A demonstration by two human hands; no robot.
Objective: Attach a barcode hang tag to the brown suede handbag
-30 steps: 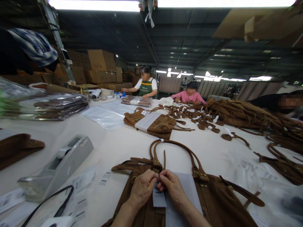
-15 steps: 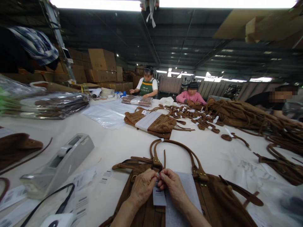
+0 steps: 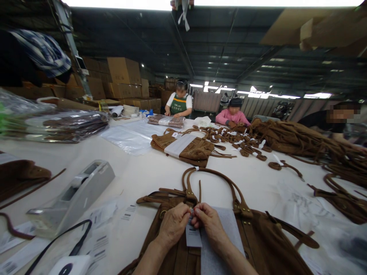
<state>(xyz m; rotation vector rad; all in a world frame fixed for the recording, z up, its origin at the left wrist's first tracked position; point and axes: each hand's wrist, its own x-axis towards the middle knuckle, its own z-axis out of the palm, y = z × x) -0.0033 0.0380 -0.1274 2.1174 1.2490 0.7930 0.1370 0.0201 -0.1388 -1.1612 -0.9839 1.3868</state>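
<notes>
A brown handbag (image 3: pixel 263 236) lies in front of me, its two handles (image 3: pixel 213 170) arched toward the far side of the table. Over its front runs a strip of white tissue paper (image 3: pixel 222 244). A white label tag (image 3: pixel 194 236) with printed lines hangs from my pinched fingers at the bag's upper edge. My left hand (image 3: pixel 174 223) is closed, thumb and forefinger pressed together at the tag's top. Fingertip to fingertip with it, my right hand (image 3: pixel 209 223) is closed in a pinch too. The fingers hide the tag's upper end and whatever fastens it.
On the left stand a grey tape dispenser (image 3: pixel 74 194) and printed label sheets (image 3: pixel 99 233). Ahead lies a wrapped brown bag (image 3: pixel 186 147), with coiled straps (image 3: pixel 226 135) behind it. A pile of brown bags (image 3: pixel 289 139) fills the right. Co-workers (image 3: pixel 179 103) sit across the table.
My two hands stay pinched together at the tag with barely any movement. Across the table, the co-worker in the green apron has lowered a hand onto the packed bag.
</notes>
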